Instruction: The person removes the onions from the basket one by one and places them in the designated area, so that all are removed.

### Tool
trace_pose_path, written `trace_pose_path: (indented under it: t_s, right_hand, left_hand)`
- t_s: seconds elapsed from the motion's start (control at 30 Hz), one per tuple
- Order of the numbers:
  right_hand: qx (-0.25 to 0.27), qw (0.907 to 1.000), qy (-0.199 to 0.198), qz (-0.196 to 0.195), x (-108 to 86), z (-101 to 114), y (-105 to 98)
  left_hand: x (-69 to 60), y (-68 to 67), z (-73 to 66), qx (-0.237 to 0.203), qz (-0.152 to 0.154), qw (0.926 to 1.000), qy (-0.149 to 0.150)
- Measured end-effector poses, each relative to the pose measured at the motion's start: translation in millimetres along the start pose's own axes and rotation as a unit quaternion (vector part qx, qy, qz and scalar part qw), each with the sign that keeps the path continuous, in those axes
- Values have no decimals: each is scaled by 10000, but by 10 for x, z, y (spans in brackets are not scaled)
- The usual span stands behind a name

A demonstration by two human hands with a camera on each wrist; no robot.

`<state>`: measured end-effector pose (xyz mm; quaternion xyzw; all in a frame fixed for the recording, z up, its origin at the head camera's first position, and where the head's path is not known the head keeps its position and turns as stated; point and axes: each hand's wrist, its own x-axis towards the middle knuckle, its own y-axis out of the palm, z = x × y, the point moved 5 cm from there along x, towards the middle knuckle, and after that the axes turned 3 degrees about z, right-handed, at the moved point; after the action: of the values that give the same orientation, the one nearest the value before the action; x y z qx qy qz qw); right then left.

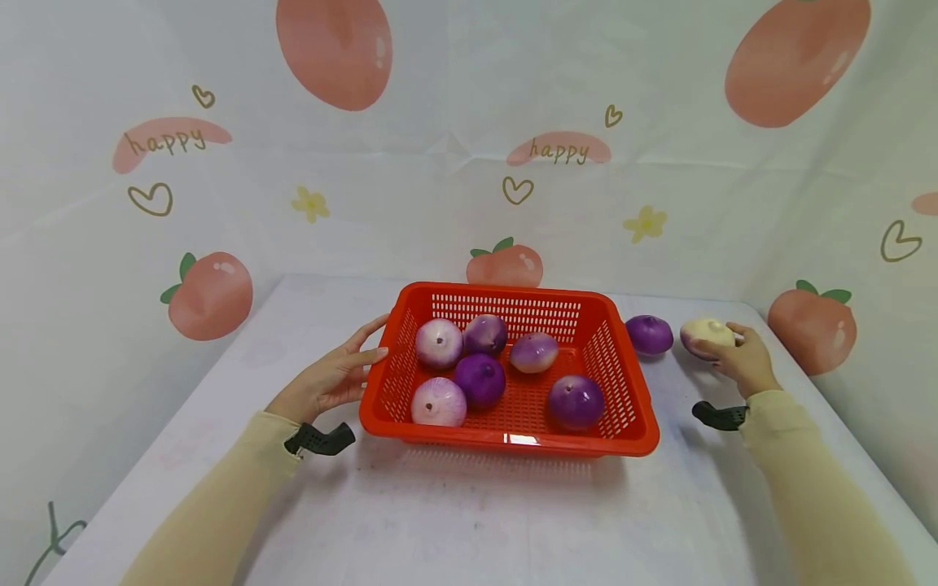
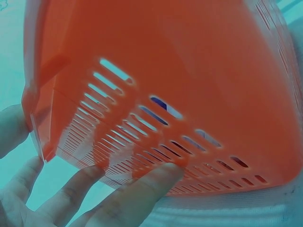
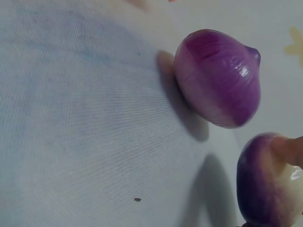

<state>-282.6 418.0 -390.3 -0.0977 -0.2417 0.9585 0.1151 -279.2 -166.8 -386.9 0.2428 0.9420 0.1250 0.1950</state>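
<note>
My sleeves (image 1: 821,496) lie nearest, reaching forward over the white surface (image 1: 476,521), with a black piece (image 1: 320,439) at the left cuff and another (image 1: 720,416) at the right.

My left hand (image 1: 333,378) is at the left end of the red basket (image 1: 454,435). Its fingers (image 2: 151,189) are spread and mostly straight, with fingertips against the slotted outer wall, and one tip lies at the rim; they touch the basket rather than clench anything.

My right hand (image 1: 746,356) is well apart from the basket, off to its right. Its fingers are parted by the width of the cream onion (image 1: 701,330) and grasp it from the right side, one fingertip pressing on the skin. This onion is cream above and purple on its side. I cannot tell whether it rests on the surface or is just off it.

Between it and the basket, a purple onion (image 1: 649,335) lies on the surface, untouched by my fingers. Six more onions (image 1: 479,381) are inside the basket: five towards the left and middle, one apart near the front right corner. Behind everything hangs a white cloth (image 1: 410,203) printed with peaches, hearts and yellow flowers.
</note>
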Motion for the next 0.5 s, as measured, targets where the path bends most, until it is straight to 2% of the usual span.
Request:
trace_pose_path:
  t_s: [0.2, 0.5]
  right_hand:
    - [26, 10000, 3, 33, 37, -20, 21]
    - [-441, 9990, 85, 8, 83, -34, 60]
  left_hand:
    - [-5, 4, -4, 15, 78, 10000, 28]
    - [21, -5, -5, 18, -32, 10000, 29]
